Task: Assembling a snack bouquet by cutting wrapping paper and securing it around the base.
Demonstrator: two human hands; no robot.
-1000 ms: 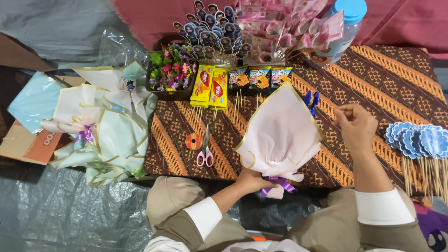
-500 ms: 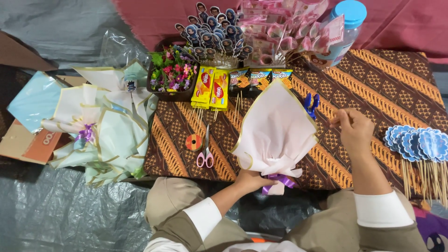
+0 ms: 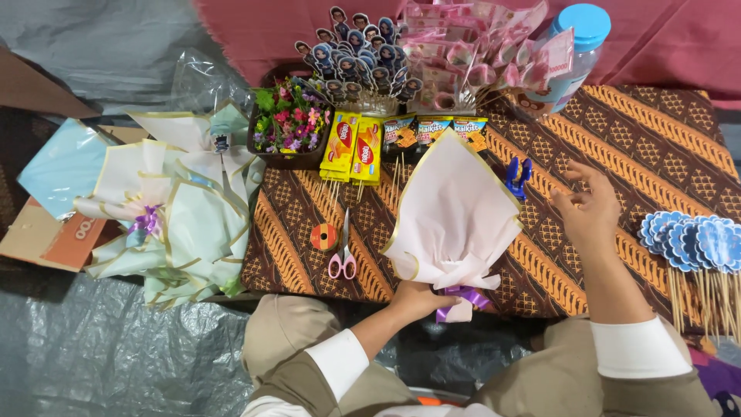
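My left hand (image 3: 414,298) grips the base of a pale pink paper bouquet wrap (image 3: 455,216) with gold edging, tied with a purple ribbon (image 3: 461,296). It stands upright over a brown patterned cloth (image 3: 617,147). My right hand (image 3: 588,210) hovers to the right of the wrap with fingers apart, holding nothing. A small blue clip (image 3: 516,175) lies just left of that hand.
Pink-handled scissors (image 3: 343,261) and an orange tape roll (image 3: 324,236) lie left of the wrap. Behind are yellow snack packs (image 3: 355,144), a tray of small flowers (image 3: 289,123), picture sticks (image 3: 359,46), pink wrapped items (image 3: 471,46) and a blue-lidded jar (image 3: 575,46). Finished pale bouquets (image 3: 166,208) lie left; blue cloud sticks (image 3: 695,239) right.
My right hand has opened its fingers and lifted slightly. The bouquet wrap has shifted a little to the left in my left hand.
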